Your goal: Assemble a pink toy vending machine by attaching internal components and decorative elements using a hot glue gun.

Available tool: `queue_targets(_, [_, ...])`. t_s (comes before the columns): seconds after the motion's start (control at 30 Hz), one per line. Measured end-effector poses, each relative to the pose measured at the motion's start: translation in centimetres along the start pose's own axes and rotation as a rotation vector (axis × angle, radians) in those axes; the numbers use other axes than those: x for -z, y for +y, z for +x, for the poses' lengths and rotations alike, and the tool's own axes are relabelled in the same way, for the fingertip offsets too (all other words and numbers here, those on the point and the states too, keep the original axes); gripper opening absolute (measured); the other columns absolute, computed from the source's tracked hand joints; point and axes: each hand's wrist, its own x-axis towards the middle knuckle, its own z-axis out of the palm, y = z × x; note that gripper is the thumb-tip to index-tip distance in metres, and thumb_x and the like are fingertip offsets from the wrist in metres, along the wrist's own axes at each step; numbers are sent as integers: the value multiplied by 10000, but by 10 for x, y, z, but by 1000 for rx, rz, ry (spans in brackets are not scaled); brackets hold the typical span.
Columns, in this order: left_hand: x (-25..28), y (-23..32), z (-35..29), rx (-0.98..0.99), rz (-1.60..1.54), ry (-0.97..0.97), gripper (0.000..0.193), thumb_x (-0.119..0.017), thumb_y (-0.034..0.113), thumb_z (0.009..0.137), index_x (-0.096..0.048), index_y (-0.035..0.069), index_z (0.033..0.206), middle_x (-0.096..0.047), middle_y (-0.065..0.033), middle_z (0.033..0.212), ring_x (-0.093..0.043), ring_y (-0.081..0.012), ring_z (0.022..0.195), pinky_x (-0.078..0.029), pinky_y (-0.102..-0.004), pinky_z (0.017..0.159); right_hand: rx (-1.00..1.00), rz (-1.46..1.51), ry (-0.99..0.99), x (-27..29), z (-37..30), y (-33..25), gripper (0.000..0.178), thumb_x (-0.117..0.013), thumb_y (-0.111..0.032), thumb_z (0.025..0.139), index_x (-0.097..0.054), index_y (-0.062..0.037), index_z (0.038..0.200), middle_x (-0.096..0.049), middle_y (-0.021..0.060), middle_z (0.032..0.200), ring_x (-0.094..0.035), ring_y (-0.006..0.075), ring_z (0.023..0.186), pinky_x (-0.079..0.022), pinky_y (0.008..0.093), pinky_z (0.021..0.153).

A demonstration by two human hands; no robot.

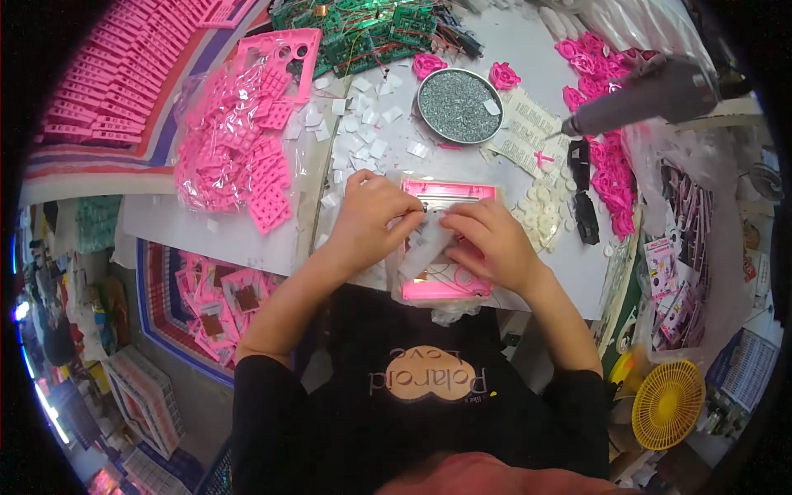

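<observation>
A pink plastic casing [444,290] lies on the bench in front of me, its open inside facing up and thin wires showing in its near part. Over it is a translucent whitish sheet [426,244], slanting across the middle. My left hand [371,219] pinches at the sheet's far end, thumb and forefinger together. From the other side my right hand [493,239] grips the sheet's right edge with bent fingers. Clear plastic wrapping [455,312] sticks out under the casing's near edge.
A round tin of small screws [459,106] stands beyond the casing. An electric screwdriver [643,97] hangs at upper right. White square pads [367,132], a bag of pink keypads [235,140], green circuit boards [371,37], pink rose-shaped parts [610,177] and white round pieces [540,214] lie around.
</observation>
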Motion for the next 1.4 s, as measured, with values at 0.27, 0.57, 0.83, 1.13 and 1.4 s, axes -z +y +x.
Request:
queue_targets(0.27, [8,-5,5,20,-76,-83,102,-758,150,824,-700,124,904,-654,-14,833,-613,-230,844,-376,-410,930,189,17,-30,-5,18,13,519,-848,-238,673,-645,-51,1113,-654,88,1115,-575,340,1045,-471,467,929])
queue_targets(0.57, [13,-5,21,-153,-17,-253,136,-757,134,801,-687,130,917,-626,-33,836,-605,-241,868,-418,-425,899,8,15,29,7,9,10,537,-842,-230,706,-639,-35,1164,-631,122,1049,-563,357,1044,-492,425,908])
queue_targets(0.83, [17,-1,44,-323,88,-468,121,-725,149,796,-652,84,868,-608,-62,895,-594,-291,857,-494,-424,749,54,63,-42,1,7,14,476,-817,-184,720,-641,-78,1149,-599,116,1126,-559,335,1050,-478,434,917])
queue_targets(1.13, [14,14,16,32,-70,-447,143,-679,165,890,-701,47,968,-649,-124,840,-646,-307,821,-511,-423,703,62,38,-98,2,12,9,442,-801,-134,698,-625,-89,1100,-584,109,1141,-541,335,1085,-457,454,931])
queue_targets(1.4, [7,12,31,182,-220,-461,159,-687,175,877,-688,24,929,-669,-159,765,-660,-346,704,-510,-417,643,91,-104,-21,1,9,-5,439,-781,-121,712,-618,-61,1115,-597,112,1130,-560,323,1042,-493,419,905])
